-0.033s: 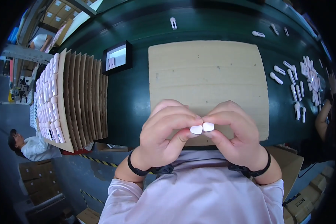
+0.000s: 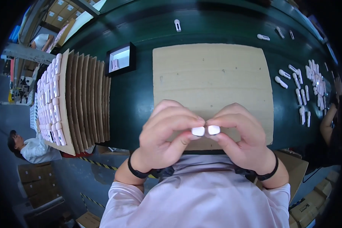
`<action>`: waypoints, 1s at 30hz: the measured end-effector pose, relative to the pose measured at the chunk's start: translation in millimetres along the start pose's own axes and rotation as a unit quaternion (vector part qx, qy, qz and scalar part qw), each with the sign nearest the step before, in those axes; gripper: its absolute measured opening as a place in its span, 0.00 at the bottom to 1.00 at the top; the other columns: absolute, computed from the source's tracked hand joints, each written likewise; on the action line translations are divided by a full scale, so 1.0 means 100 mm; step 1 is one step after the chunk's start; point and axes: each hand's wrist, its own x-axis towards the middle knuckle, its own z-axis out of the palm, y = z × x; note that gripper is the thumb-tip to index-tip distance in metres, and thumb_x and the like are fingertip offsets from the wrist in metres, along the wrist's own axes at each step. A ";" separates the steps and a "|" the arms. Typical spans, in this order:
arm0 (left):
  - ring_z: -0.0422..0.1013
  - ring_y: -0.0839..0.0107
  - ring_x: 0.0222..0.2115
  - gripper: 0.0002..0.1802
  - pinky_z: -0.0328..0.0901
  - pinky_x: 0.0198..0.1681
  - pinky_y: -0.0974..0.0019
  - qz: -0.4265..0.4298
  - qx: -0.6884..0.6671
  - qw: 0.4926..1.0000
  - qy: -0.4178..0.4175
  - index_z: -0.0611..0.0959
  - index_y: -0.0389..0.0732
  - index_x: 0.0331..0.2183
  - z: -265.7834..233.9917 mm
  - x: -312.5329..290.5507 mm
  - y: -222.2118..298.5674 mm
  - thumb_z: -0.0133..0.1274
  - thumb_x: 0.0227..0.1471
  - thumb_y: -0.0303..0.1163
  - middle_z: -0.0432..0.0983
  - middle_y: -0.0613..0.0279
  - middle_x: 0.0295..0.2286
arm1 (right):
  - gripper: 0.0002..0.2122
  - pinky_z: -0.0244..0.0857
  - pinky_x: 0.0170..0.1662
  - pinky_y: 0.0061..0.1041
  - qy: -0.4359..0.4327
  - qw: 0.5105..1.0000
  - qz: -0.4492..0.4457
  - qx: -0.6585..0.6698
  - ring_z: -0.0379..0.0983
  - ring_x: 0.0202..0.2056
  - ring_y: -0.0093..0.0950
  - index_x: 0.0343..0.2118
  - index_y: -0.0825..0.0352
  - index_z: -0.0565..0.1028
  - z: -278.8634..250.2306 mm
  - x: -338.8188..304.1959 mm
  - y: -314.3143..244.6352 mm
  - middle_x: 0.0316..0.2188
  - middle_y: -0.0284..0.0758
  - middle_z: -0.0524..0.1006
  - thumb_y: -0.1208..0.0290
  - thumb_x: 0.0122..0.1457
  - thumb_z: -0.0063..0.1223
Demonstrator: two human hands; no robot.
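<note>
My left hand (image 2: 166, 136) pinches a small white piece with rounded corners (image 2: 198, 131) between thumb and fingers. In the same kind of pinch, my right hand (image 2: 241, 133) has a matching white piece (image 2: 213, 130). The two pieces are side by side with a narrow gap between them. Only their ends face up, so the rest of each is hidden by my fingers. Both hands are above the near part of a flat cardboard sheet (image 2: 212, 81) on the dark green table.
To the left, upright cardboard sheets (image 2: 88, 102) stand beside a board of pale pink round-headed devices (image 2: 49, 100). A black open box (image 2: 120, 59) sits behind them. More such devices (image 2: 319, 81) lie scattered and heaped at right, near another person's arm (image 2: 328, 119).
My hands have drawn slightly apart, opening a gap between the two white pieces, which were touching or nearly so. Both pieces have tilted a little.
</note>
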 end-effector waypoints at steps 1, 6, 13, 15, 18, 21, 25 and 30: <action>0.74 0.63 0.32 0.11 0.69 0.36 0.66 0.004 0.002 1.000 0.006 0.81 0.33 0.35 -0.09 0.01 -0.02 0.59 0.45 0.17 0.78 0.53 0.32 | 0.12 0.66 0.34 0.25 -0.021 1.000 0.021 -0.004 0.73 0.31 0.30 0.38 0.70 0.75 -0.07 0.05 -0.03 0.32 0.38 0.77 0.83 0.49 0.60; 0.75 0.62 0.31 0.12 0.70 0.35 0.69 -0.042 0.099 0.988 0.108 0.81 0.35 0.34 -0.56 0.12 -0.30 0.59 0.42 0.17 0.78 0.55 0.32 | 0.11 0.66 0.35 0.23 -0.099 0.991 0.069 -0.063 0.73 0.32 0.29 0.37 0.70 0.75 -0.41 0.44 -0.02 0.31 0.37 0.77 0.84 0.50 0.59; 0.75 0.63 0.31 0.09 0.71 0.33 0.68 0.029 0.266 0.962 0.063 0.79 0.36 0.31 -0.66 0.32 -0.93 0.59 0.43 0.18 0.78 0.59 0.33 | 0.08 0.69 0.37 0.25 -0.164 0.968 0.029 -0.189 0.75 0.35 0.30 0.35 0.70 0.73 -0.33 1.10 0.63 0.35 0.37 0.77 0.84 0.51 0.56; 0.75 0.64 0.31 0.09 0.71 0.32 0.68 0.048 0.298 0.952 0.049 0.79 0.37 0.30 -0.67 0.34 -1.07 0.59 0.43 0.19 0.78 0.59 0.32 | 0.08 0.70 0.38 0.26 -0.181 0.963 0.020 -0.198 0.75 0.35 0.31 0.34 0.70 0.72 -0.22 1.23 0.80 0.36 0.37 0.77 0.84 0.51 0.56; 0.75 0.63 0.32 0.09 0.71 0.31 0.66 0.085 0.335 0.938 -0.008 0.78 0.38 0.28 -0.67 0.37 -1.23 0.60 0.41 0.21 0.78 0.62 0.31 | 0.08 0.70 0.39 0.31 -0.221 0.938 -0.089 -0.252 0.75 0.37 0.35 0.33 0.69 0.71 -0.02 1.36 1.01 0.38 0.39 0.76 0.82 0.51 0.56; 0.75 0.63 0.33 0.10 0.71 0.32 0.65 0.100 0.357 0.928 -0.021 0.78 0.38 0.29 -0.69 0.39 -1.34 0.62 0.40 0.22 0.78 0.61 0.33 | 0.08 0.70 0.39 0.32 -0.238 0.925 -0.121 -0.270 0.74 0.38 0.38 0.33 0.69 0.70 0.12 1.41 1.14 0.38 0.40 0.76 0.80 0.51 0.56; 0.75 0.62 0.34 0.11 0.70 0.33 0.64 0.115 0.364 0.923 -0.040 0.79 0.39 0.29 -0.68 0.37 -1.44 0.63 0.39 0.23 0.78 0.60 0.33 | 0.07 0.70 0.40 0.33 -0.260 0.902 -0.166 -0.303 0.73 0.38 0.38 0.32 0.68 0.70 0.22 1.38 1.27 0.37 0.40 0.74 0.77 0.51 0.57; 0.74 0.61 0.34 0.13 0.70 0.35 0.63 0.082 0.313 0.944 -0.061 0.79 0.39 0.30 -0.69 0.32 -1.43 0.64 0.37 0.25 0.77 0.61 0.34 | 0.08 0.69 0.42 0.32 -0.304 0.885 -0.174 -0.308 0.72 0.39 0.37 0.32 0.67 0.71 0.26 1.28 1.34 0.37 0.39 0.72 0.75 0.52 0.57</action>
